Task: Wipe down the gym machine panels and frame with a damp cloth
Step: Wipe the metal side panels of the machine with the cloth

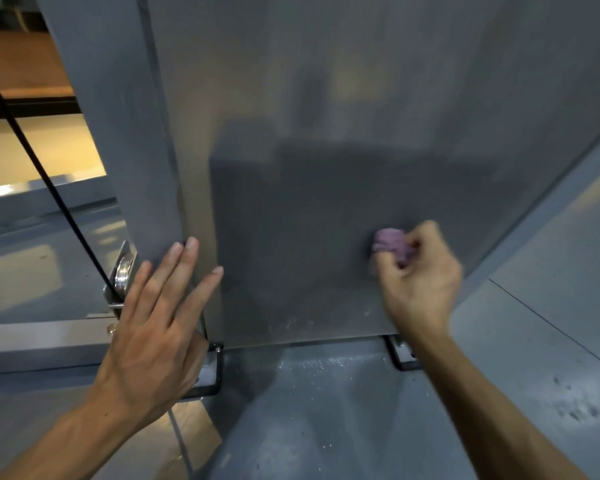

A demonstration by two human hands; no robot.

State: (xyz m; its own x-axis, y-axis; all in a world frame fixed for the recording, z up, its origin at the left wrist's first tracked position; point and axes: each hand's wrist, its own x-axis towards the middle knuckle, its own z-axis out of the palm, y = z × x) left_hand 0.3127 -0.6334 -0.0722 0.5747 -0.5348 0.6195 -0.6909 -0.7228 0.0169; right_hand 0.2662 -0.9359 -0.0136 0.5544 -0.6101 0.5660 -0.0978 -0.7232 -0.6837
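Head view: right hand (418, 278) curled tight round a bunched purple cloth (392, 244), pressing it against the lower right of the grey panel (326, 133), slightly blurred. Left hand (156, 327) spread flat with straight fingers, fingertips touching the panel's left edge and the grey frame post (118, 116) just beside it, holding nothing. Left of that hand, a black cable (32, 157) slanting down to a shiny pulley (123, 273); below the panel, black brackets (210, 372) on the grey floor (326, 410).
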